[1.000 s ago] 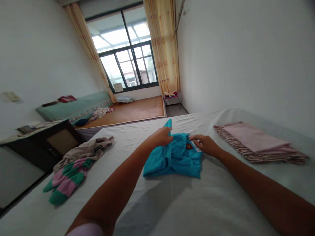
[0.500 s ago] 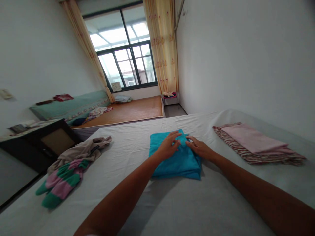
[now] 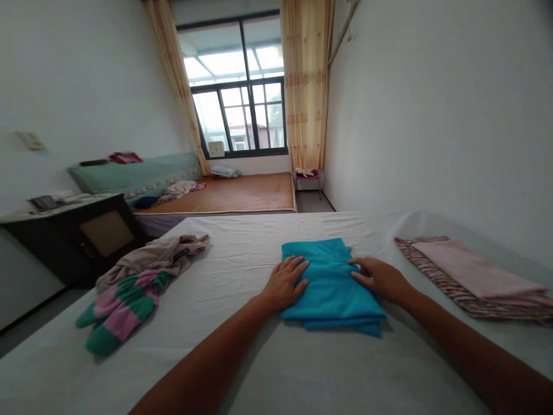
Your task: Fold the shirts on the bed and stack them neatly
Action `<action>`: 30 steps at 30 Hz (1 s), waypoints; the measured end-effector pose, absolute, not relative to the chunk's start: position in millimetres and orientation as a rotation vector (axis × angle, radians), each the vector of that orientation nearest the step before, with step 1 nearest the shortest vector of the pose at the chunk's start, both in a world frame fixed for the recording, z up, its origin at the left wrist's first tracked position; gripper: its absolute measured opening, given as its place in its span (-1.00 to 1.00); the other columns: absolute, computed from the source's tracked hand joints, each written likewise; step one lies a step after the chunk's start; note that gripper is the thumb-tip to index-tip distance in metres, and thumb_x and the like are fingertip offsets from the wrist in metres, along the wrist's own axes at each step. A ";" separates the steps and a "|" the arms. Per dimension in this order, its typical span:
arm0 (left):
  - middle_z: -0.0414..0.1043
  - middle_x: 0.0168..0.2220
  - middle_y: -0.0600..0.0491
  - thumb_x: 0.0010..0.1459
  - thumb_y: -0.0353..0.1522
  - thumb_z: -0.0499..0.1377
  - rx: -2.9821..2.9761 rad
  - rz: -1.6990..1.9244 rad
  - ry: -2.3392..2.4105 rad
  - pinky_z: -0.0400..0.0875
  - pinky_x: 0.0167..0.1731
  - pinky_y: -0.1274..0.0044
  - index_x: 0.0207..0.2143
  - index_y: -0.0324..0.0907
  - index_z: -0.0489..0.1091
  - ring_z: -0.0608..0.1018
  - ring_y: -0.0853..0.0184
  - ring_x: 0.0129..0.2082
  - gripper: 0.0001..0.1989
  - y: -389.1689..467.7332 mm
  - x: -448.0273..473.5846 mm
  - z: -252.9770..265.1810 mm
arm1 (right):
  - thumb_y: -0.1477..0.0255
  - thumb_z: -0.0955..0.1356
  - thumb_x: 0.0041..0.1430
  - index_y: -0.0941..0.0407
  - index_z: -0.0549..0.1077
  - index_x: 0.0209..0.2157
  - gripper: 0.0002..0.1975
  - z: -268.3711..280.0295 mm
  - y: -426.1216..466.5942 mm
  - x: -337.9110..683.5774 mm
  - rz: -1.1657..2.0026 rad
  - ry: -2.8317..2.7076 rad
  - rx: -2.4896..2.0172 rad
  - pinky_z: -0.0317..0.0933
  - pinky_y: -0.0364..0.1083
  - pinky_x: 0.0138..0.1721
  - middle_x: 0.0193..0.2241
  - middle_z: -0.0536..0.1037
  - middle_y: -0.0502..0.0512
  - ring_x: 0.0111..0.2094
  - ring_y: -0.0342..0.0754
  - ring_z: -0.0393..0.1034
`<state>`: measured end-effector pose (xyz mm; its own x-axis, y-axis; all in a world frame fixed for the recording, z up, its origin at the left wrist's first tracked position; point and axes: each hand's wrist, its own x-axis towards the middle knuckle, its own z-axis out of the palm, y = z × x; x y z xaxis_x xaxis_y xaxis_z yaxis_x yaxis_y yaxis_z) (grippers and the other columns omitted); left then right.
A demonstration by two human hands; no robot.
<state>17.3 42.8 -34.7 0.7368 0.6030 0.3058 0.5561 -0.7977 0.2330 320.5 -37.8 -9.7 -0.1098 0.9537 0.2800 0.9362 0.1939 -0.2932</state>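
A folded bright blue cloth [image 3: 330,297] lies on the white bedsheet [image 3: 242,271] in front of me, its lower layers sticking out a little at the near right corner. My left hand [image 3: 285,283] rests flat on its left edge, fingers stretched out and slightly apart. At the right edge, my right hand [image 3: 381,279] touches the cloth with its fingertips, thumb and index finger apart. The undersides of the right fingers are hidden.
Folded pink cloth [image 3: 488,268] lies on a striped brown-and-white one [image 3: 436,276] at the right. To the left are a crumpled beige garment [image 3: 147,256] and a pink-and-green knitted piece [image 3: 123,305]. A dark cabinet [image 3: 103,236] stands beyond the bed's left edge.
My left hand has moved from the middle of the blue cloth to its left edge and flattened. My right hand has stayed by the right edge. The view has shifted slightly.
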 end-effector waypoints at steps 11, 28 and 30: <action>0.13 0.27 -0.02 0.26 -0.14 -0.01 2.768 0.699 0.905 0.06 0.24 0.20 0.23 -0.06 0.15 0.12 0.12 0.29 -0.48 42.2 12.4 -38.6 | 0.10 0.05 0.34 0.02 0.16 0.26 -0.44 -22.5 9.4 224.6 0.071 -2.411 -1.523 -0.05 0.12 0.25 0.26 0.19 0.03 0.27 0.02 0.02; 0.00 0.32 -0.09 0.22 0.05 -0.14 2.574 0.628 1.143 0.01 0.23 0.18 0.28 -0.08 0.07 0.07 0.06 0.30 -0.32 37.1 0.9 -40.3 | 0.08 -0.02 0.31 0.12 0.21 0.24 -0.35 -67.1 26.1 284.1 -0.176 -2.140 -1.944 -0.13 0.08 0.29 0.25 0.21 0.10 0.29 0.02 -0.02; 0.01 0.32 -0.06 0.23 0.04 -0.14 2.572 0.612 1.162 0.00 0.23 0.17 0.28 -0.06 0.06 0.08 0.06 0.30 -0.34 37.9 -1.7 -38.6 | 0.08 -0.03 0.31 0.11 0.19 0.25 -0.35 -65.5 21.8 282.6 -0.159 -2.112 -1.985 -0.13 0.07 0.29 0.26 0.19 0.08 0.29 0.02 -0.03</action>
<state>-1.7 37.9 -38.6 0.5930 0.7585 0.2704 0.6522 -0.6493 0.3912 282.6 21.8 -65.5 -0.0498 0.9681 0.2457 0.9939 0.0722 -0.0833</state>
